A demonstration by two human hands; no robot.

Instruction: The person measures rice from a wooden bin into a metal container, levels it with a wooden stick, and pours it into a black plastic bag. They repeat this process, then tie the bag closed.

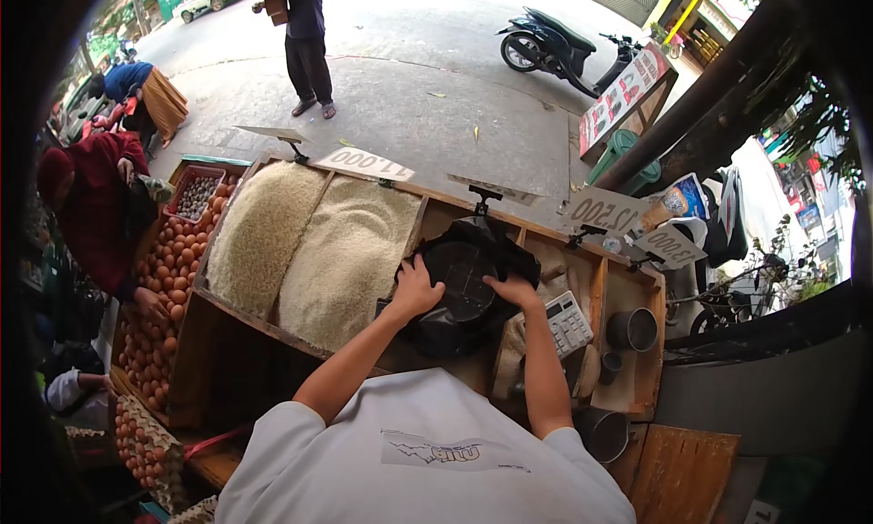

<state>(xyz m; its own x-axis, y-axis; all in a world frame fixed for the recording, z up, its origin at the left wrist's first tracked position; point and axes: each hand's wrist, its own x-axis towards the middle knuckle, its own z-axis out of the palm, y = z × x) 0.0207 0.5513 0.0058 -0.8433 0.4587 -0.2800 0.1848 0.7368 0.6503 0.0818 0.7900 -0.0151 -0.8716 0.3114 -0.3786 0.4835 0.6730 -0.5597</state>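
A black plastic bag point(436, 335) is bunched around a round dark container point(464, 274), whose flat circular face points up. My left hand point(416, 292) grips the left side of the bag, its fingers over the round edge. On the opposite side, my right hand point(513, 290) holds the bag with the thumb across the edge; its other fingers are partly hidden in the plastic. Just right of my right wrist lies a white calculator point(566, 322). Two heaps of rice, one yellowish point(259, 237) and one whiter point(350, 251), fill bins to the left.
Metal measuring cups point(632, 329) sit at the right. Price signs point(366, 164) line the far edge. Brown eggs point(173, 260) are piled at left, where a person in dark red point(95, 210) reaches in. Another person point(306, 46) stands on the pavement; a motorcycle point(564, 46) is parked beyond.
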